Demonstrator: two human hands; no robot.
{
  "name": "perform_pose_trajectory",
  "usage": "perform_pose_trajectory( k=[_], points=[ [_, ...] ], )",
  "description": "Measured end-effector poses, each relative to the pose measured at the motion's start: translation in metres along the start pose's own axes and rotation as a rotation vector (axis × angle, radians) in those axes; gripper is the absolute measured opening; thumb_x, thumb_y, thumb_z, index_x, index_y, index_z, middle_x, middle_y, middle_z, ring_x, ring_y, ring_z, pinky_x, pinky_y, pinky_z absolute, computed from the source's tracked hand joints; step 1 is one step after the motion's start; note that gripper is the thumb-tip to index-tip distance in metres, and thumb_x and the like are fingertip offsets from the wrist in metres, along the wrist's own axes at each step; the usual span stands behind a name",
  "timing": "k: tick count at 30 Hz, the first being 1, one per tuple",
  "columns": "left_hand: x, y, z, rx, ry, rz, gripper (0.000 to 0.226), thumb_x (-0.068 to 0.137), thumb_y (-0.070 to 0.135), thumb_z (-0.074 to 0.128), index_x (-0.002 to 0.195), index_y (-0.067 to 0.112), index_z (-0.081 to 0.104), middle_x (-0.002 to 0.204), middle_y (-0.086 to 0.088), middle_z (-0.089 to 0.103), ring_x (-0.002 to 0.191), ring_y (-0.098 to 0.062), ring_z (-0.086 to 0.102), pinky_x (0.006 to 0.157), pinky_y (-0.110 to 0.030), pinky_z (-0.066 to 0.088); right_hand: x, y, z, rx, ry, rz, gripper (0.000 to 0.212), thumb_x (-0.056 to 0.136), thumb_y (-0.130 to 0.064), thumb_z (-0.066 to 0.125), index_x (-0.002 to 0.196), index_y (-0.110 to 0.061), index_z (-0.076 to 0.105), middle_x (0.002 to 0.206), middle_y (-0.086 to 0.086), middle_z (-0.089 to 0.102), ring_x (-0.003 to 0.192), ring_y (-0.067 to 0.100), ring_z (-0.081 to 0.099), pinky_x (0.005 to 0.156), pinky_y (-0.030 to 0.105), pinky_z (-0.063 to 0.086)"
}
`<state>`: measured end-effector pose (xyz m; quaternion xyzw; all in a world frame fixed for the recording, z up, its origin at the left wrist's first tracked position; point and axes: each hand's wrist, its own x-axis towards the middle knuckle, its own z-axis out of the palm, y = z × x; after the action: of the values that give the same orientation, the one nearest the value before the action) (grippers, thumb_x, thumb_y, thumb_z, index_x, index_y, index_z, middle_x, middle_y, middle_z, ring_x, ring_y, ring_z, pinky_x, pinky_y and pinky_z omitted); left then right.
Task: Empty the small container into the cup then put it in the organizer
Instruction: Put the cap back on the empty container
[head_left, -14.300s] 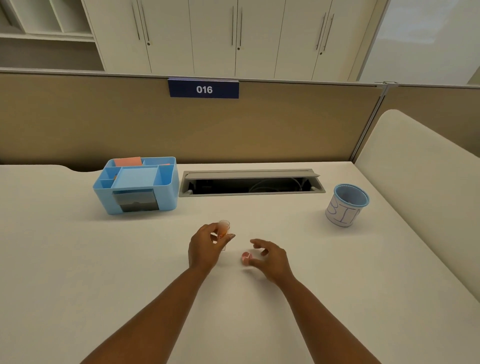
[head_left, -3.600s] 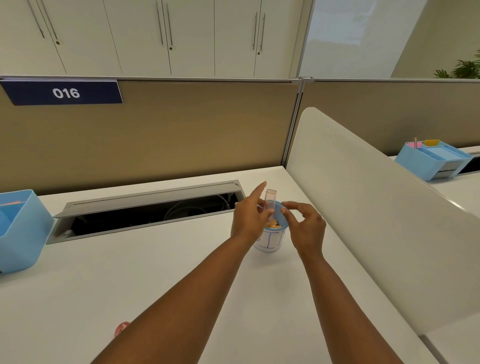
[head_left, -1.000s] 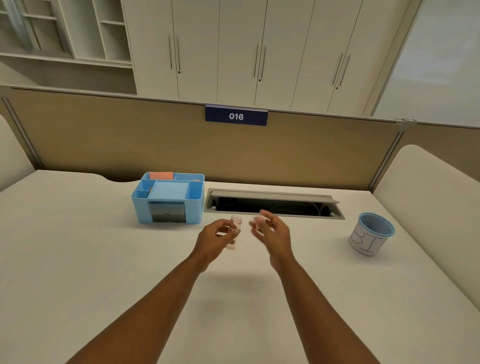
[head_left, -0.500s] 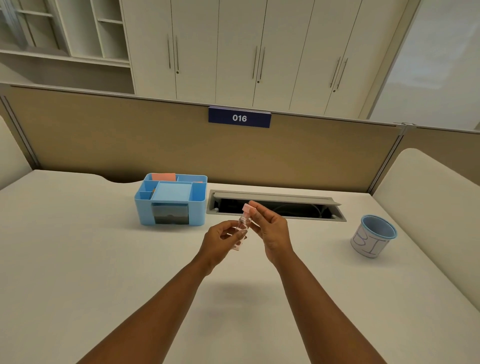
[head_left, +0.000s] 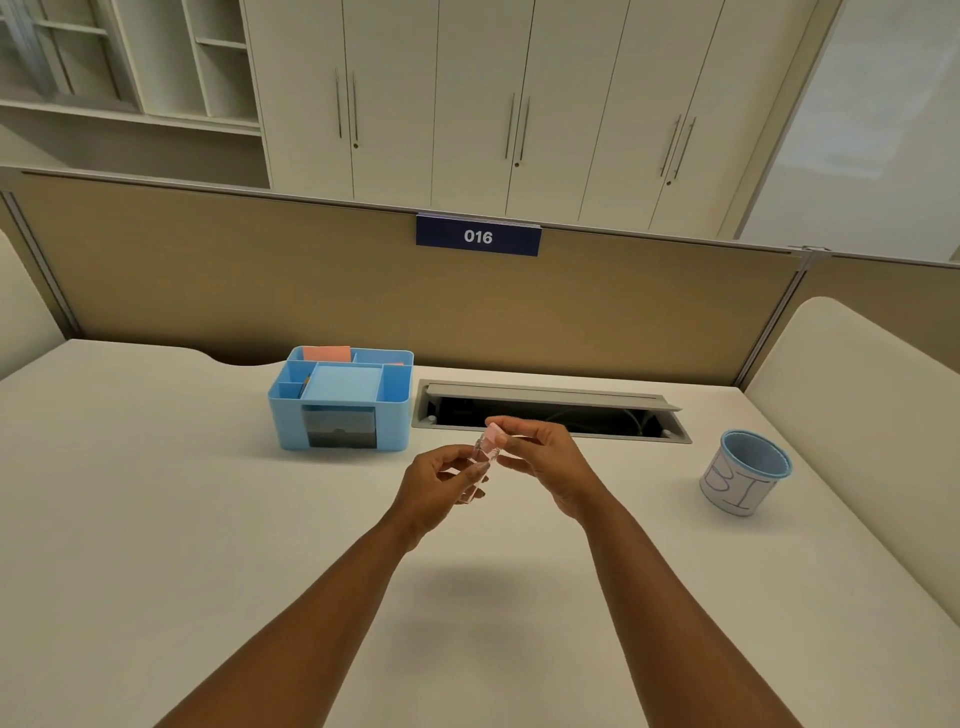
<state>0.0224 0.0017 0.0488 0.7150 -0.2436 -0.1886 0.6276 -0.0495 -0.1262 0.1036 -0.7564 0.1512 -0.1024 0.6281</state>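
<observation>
Above the middle of the white desk I hold a small clear container (head_left: 482, 460), tilted, with my left hand (head_left: 441, 486) gripping its body. My right hand (head_left: 543, 460) pinches the pink cap (head_left: 494, 433) at the container's top end. The container looks see-through with nothing visible inside. The blue organizer (head_left: 340, 402) stands at the back left, just beyond my left hand. The white cup with a blue rim (head_left: 745, 475) stands at the right, well away from both hands.
A grey cable hatch (head_left: 545, 410) is open at the back of the desk behind my hands. A tan partition (head_left: 311, 291) closes off the far edge, and a white curved divider (head_left: 872, 395) rises on the right beside the cup.
Within the last second my right hand brought the pink cap onto the top of the container held in my left hand. Both hands stay close together above the desk.
</observation>
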Motion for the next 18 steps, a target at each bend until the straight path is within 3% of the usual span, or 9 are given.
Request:
perform_pose_trajectory(
  k=[12, 15, 18],
  points=[
    [-0.001, 0.000, -0.004, 0.089, -0.177, -0.081, 0.026, 0.084, 0.024, 0.058, 0.109, 0.015, 0.060, 0.087, -0.002, 0.065, 0.068, -0.011, 0.062, 0.051, -0.013, 0.053, 0.000, -0.016, -0.023, -0.582, -0.236, -0.098, 0.030, 0.084, -0.009, 0.061, 0.114, -0.010, 0.062, 0.115, 0.016, 0.064, 0.098, 0.027, 0.062, 0.090, 0.037, 0.053],
    [-0.002, 0.001, -0.006, 0.041, -0.227, -0.121, 0.020, 0.086, 0.026, 0.055, 0.104, 0.018, 0.062, 0.080, 0.003, 0.065, 0.066, -0.012, 0.063, 0.051, -0.015, 0.054, -0.001, -0.016, -0.024, -0.613, -0.254, -0.124, 0.030, 0.084, -0.010, 0.061, 0.114, -0.012, 0.063, 0.114, 0.015, 0.065, 0.096, 0.026, 0.063, 0.090, 0.040, 0.053],
    [-0.003, 0.000, -0.005, 0.054, -0.217, -0.123, 0.024, 0.084, 0.024, 0.058, 0.107, 0.015, 0.062, 0.082, 0.001, 0.066, 0.066, -0.011, 0.064, 0.052, -0.015, 0.054, -0.002, -0.015, -0.024, -0.593, -0.252, -0.101, 0.028, 0.084, -0.014, 0.061, 0.111, -0.009, 0.064, 0.113, 0.015, 0.067, 0.089, 0.021, 0.064, 0.084, 0.033, 0.055]
  ],
)
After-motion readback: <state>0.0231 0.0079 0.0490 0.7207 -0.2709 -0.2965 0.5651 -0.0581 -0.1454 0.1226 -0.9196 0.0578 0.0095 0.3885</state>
